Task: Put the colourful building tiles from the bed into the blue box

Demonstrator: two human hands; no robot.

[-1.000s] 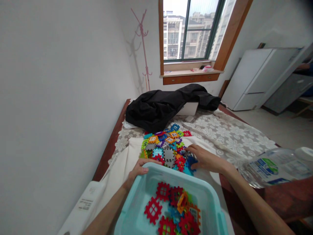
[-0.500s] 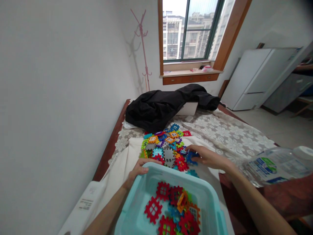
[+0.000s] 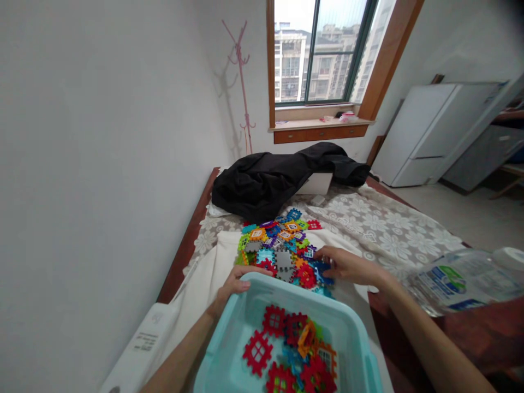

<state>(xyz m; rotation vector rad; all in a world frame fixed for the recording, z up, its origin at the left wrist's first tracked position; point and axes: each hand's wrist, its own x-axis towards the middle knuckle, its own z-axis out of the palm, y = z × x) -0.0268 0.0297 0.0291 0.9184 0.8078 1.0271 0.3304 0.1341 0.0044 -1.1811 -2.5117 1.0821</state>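
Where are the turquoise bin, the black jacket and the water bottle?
Turquoise bin (image 3: pixel 229 349): head view, bare inner wall at left.
Black jacket (image 3: pixel 262 183): head view, middle of the heap.
Water bottle (image 3: pixel 458 281): head view, on its label.

Bare lace cloth (image 3: pixel 380 224) right of tile pile (image 3: pixel 282 245); bottle (image 3: pixel 462 278) perhaps intruding nearby.

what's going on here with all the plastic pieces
A person holds the far rim of a light blue bin with the left hand. The right hand rests on the near edge of a pile of colourful interlocking tiles on a white cloth, its fingers on blue pieces. The bin already holds some tiles, mostly red ones.
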